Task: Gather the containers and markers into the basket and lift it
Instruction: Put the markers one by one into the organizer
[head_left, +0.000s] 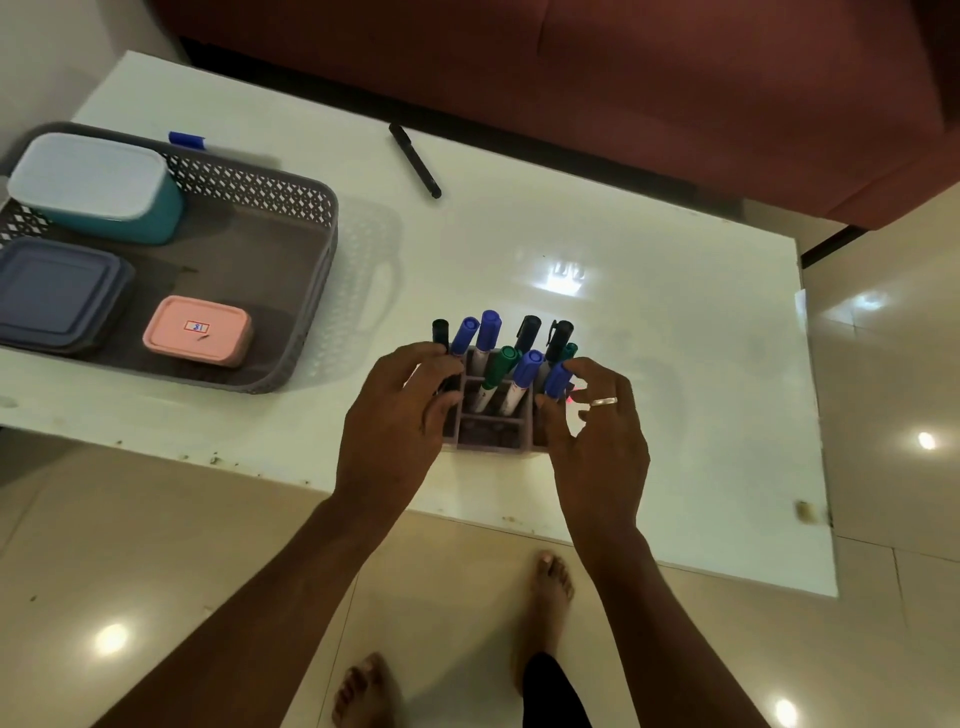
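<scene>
At the near edge of a white table (649, 332), about midway along it, stands a grey marker holder (491, 439) divided into open compartments. Blue, black and green markers (488, 338) stand capped-end up in its far compartments, most leaning; the near compartments look shadowed and their contents cannot be made out. A left hand (400, 415) grips the holder's left wall, fingers curled over it and the thumb tucked inside. A right hand (597, 431), wearing a ring, curls round the right wall, fingers slightly spread, thumb and forefinger touching the holder beside a blue marker.

Along the table's left edge sits a grey lattice basket (317, 291). It holds three closed containers, set apart from one another: a teal container (88, 182) with a white lid at the far side, a flat blue-grey container (57, 291) nearer, and a small pink container (200, 330) with a label on its lid.

A loose black marker (415, 161) lies near the far edge. A blue marker (186, 139) lies just behind the basket. A dark red sofa (623, 78) runs beyond the table.
</scene>
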